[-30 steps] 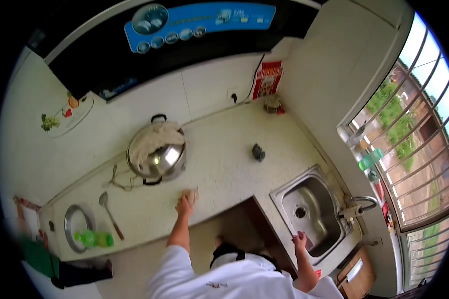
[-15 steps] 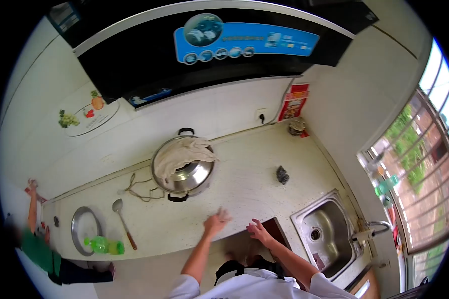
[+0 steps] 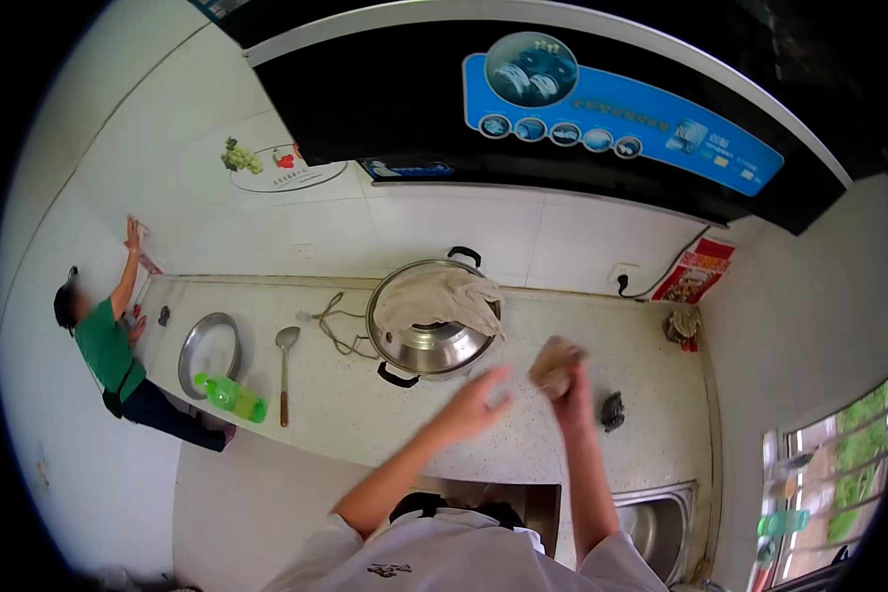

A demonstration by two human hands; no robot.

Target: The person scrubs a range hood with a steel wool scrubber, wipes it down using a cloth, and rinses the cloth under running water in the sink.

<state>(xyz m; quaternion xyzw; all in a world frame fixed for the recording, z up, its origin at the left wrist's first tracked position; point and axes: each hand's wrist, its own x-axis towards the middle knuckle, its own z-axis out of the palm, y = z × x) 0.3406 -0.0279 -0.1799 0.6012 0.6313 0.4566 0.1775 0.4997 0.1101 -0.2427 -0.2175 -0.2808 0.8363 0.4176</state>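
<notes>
My right hand (image 3: 568, 397) is raised over the counter, closed around a blurred, crumpled greyish-brown rag (image 3: 555, 359). To its left, my left hand (image 3: 476, 407) holds nothing, its fingers apart and pointing toward the pot and the rag. A large lidded steel pot (image 3: 442, 352) with black handles stands just beyond my left hand. Draped across its lid is a beige cloth (image 3: 434, 299). A small dark steel-wool-like clump (image 3: 613, 411) lies on the counter, right of my right forearm.
On the counter (image 3: 340, 419) lie a spatula (image 3: 284, 380), a cord (image 3: 340, 333), a steel basin (image 3: 186, 370) and a green bottle (image 3: 231, 397). A sink (image 3: 683, 503) is at the lower right. A person in green (image 3: 109, 340) stands far left, reaching to the wall. A range hood (image 3: 414, 104) hangs above.
The view has swung left. Both hands have risen from the counter's front edge to over the counter. My right hand, empty before, now has the rag in it.
</notes>
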